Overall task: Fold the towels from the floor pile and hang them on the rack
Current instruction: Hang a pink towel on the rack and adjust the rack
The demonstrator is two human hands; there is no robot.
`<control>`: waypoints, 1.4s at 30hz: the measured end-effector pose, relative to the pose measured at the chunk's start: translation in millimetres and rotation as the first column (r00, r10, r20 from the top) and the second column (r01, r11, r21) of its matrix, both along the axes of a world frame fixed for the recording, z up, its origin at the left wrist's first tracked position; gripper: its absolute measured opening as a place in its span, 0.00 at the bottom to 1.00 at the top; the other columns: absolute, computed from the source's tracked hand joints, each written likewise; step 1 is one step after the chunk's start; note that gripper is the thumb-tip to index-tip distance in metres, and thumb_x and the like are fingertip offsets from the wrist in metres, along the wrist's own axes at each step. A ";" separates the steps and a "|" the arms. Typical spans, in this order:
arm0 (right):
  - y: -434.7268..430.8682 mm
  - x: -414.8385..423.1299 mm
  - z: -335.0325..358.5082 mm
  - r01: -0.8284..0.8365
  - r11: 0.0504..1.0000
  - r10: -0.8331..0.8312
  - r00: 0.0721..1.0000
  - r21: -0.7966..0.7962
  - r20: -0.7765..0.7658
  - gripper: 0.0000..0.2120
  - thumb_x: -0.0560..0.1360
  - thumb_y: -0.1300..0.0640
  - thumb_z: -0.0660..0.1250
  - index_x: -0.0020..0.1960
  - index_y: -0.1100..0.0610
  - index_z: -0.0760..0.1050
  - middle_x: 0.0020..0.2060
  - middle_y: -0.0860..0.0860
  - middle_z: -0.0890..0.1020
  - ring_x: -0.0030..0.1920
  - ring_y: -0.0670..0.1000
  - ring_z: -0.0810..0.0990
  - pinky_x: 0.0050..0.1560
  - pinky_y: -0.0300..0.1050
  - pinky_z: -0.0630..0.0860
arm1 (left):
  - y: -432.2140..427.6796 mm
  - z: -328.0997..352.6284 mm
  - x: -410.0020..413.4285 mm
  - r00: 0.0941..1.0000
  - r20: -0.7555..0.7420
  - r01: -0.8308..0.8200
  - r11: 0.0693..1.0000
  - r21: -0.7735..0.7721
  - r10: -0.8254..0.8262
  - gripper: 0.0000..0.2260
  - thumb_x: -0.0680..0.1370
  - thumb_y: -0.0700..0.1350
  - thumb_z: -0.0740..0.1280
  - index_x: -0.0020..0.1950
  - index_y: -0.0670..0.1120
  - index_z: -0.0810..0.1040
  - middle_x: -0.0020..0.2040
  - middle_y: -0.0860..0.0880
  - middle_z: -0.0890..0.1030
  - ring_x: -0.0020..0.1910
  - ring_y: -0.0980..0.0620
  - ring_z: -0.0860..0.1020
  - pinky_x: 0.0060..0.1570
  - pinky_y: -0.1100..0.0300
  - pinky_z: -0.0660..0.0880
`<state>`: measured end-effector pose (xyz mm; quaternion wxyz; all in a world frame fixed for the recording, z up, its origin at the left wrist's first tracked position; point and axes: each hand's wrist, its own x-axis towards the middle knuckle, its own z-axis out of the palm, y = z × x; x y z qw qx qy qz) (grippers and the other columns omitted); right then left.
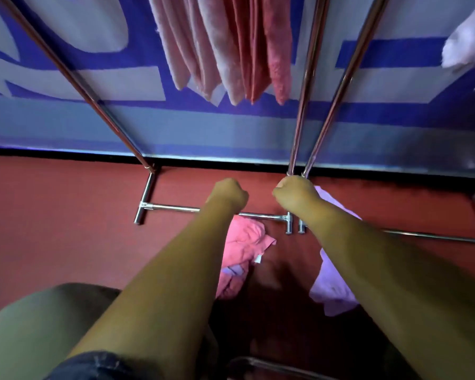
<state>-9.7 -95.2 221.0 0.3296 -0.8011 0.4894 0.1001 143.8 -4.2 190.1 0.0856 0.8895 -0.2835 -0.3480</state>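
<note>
**Both fists out over the floor pile, rack ahead**

Left hand (228, 194): fingers curled into a fist, knuckles up, nothing visible in it. Right hand (296, 193): also balled, level with the left and close beside it. A lavender towel (332, 289) shows just behind this fist and runs down under the forearm, but it is unclear whether the fingers grip it.

A crumpled pink towel (244, 242) lies on the red floor (52, 215) between the forearms, against the rack's base bar (173, 207). Folded pink towels (220, 45) hang from above between the chrome uprights of the rack (309, 78). A second rack (347, 78) stands just to the right. White cloth (469, 42) at upper right. Blue-and-white wall (203, 127) behind.
</note>
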 end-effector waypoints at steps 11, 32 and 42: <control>26.4 -74.2 -155.2 0.040 0.963 0.030 0.967 0.267 -0.254 0.11 0.78 0.53 0.62 0.39 0.55 0.75 0.42 0.59 0.81 0.48 0.62 0.84 0.51 0.47 0.80 | 39.6 -135.0 -79.0 0.991 -0.078 0.133 0.925 0.357 -0.112 0.20 0.82 0.54 0.67 0.71 0.49 0.80 0.67 0.42 0.81 0.66 0.39 0.79 0.64 0.49 0.77; 50.1 -84.6 -227.0 -0.116 0.938 0.210 0.939 0.326 -0.271 0.07 0.78 0.55 0.61 0.45 0.58 0.75 0.46 0.58 0.81 0.44 0.60 0.77 0.39 0.42 0.68 | 87.1 -217.5 -69.5 0.999 0.051 -0.028 0.890 0.455 0.006 0.45 0.80 0.48 0.71 0.88 0.50 0.45 0.86 0.51 0.51 0.78 0.41 0.65 0.74 0.45 0.68; 50.7 -77.8 -224.3 -0.114 0.935 0.205 0.947 0.337 -0.248 0.07 0.78 0.57 0.60 0.47 0.58 0.76 0.45 0.57 0.80 0.44 0.60 0.77 0.32 0.43 0.63 | 53.4 -211.3 -44.5 0.992 0.086 0.067 0.960 0.270 -0.094 0.22 0.87 0.48 0.63 0.78 0.39 0.72 0.76 0.40 0.76 0.65 0.42 0.80 0.57 0.63 0.79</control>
